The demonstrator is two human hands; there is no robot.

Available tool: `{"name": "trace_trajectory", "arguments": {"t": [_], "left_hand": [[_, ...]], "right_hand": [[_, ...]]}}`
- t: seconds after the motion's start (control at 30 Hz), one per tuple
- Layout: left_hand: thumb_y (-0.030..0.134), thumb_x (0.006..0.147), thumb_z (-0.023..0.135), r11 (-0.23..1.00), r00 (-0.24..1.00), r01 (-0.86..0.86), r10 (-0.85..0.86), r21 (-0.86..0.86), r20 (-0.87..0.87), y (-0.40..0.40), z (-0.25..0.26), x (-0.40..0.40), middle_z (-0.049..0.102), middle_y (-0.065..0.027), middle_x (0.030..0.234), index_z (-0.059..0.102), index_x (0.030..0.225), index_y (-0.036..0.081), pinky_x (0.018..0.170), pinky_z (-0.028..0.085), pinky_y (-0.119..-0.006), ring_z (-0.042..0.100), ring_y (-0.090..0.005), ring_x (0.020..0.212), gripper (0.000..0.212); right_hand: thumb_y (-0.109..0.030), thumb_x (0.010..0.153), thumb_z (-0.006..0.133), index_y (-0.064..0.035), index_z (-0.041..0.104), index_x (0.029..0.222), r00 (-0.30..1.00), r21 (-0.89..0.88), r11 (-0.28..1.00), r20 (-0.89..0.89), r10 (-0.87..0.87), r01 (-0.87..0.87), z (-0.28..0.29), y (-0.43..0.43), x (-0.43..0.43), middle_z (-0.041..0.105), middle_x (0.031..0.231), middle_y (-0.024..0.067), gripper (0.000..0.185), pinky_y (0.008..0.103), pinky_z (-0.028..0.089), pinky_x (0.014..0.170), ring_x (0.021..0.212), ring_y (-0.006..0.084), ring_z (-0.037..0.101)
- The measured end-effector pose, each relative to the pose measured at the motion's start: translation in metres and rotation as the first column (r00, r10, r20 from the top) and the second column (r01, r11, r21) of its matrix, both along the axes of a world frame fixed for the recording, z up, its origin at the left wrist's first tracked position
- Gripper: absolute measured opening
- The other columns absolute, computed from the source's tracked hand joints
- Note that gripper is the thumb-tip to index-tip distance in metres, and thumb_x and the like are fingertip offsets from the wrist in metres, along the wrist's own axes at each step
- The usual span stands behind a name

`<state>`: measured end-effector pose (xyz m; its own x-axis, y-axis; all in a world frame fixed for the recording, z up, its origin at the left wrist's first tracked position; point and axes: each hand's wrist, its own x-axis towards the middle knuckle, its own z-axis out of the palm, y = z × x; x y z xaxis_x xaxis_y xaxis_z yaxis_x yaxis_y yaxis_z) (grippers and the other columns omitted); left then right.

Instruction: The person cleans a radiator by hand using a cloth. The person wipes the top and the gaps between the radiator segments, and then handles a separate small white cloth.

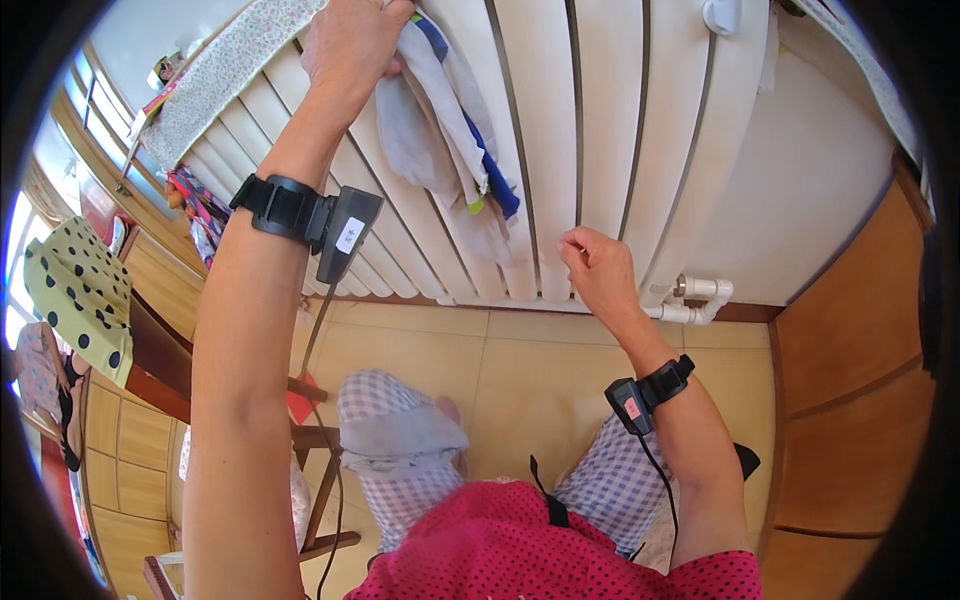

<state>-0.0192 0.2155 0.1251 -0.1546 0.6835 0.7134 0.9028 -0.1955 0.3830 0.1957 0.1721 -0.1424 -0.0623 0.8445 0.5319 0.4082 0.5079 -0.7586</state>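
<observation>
My left hand [356, 41] is at the top of the view, its fingers closed on the upper part of a white, grey and blue cloth [442, 120]. The cloth hangs down in front of a white panel radiator [540, 112] and has small yellow-green patches. My right hand [600, 266] is before the lower part of the radiator, its fingers curled with nothing visible in them. A grey cloth [405, 442] lies across my left knee, over checked trousers. Each wrist wears a black strap with a small cabled device.
A floral cover [225, 82] lies along the radiator top. White pipes [697, 296] jut out at its lower right. A wooden cabinet [847, 450] stands at the right. On the left are a wooden chair with a dotted cloth [79, 300] and a person [49, 375].
</observation>
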Motion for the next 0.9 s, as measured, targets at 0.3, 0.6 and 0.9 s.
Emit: {"name": "trace_trajectory", "arguments": {"t": [0.3, 0.6, 0.9], "left_hand": [[0.031, 0.085, 0.058, 0.960, 1.000, 0.014, -0.009, -0.279, 0.019, -0.002, -0.124, -0.010, 0.061, -0.0085, 0.050, 0.066, 0.065, 0.004, 0.056, 0.052, -0.034, 0.064, -0.0209, 0.049, 0.034], [0.033, 0.087, 0.058, 0.939, 0.997, -0.064, 0.074, -0.338, 0.017, -0.004, -0.304, 0.002, 0.063, -0.0136, 0.057, 0.065, 0.069, 0.003, 0.059, 0.051, -0.039, 0.063, -0.0291, 0.054, 0.036], [0.032, 0.081, 0.062, 0.786, 0.991, -0.129, 0.085, -0.605, -0.100, -0.017, -0.390, -0.005, 0.065, -0.0187, 0.069, 0.069, 0.077, 0.005, 0.063, 0.051, -0.046, 0.063, -0.0376, 0.066, 0.028]], "right_hand": [[-0.013, 0.085, 0.062, -0.0024, 0.064, 0.082, 1.000, -0.091, 0.996, -0.013, -0.028, 0.027, -0.003, -0.001, 0.010, 0.062, 0.069, 0.0123, 0.011, 0.0328, 0.044, 0.054, 0.056, 0.0248, 0.057], [-0.014, 0.086, 0.062, -0.0024, 0.064, 0.085, 1.000, -0.110, 0.994, 0.007, -0.023, 0.023, -0.005, -0.001, 0.008, 0.061, 0.068, 0.0115, 0.012, 0.0331, 0.044, 0.055, 0.056, 0.0241, 0.056], [-0.013, 0.087, 0.061, 0.0003, 0.064, 0.087, 0.998, -0.144, 0.990, 0.057, 0.025, -0.016, -0.017, 0.010, 0.003, 0.059, 0.064, 0.0080, 0.014, 0.0291, 0.044, 0.053, 0.054, 0.0172, 0.054]]}}
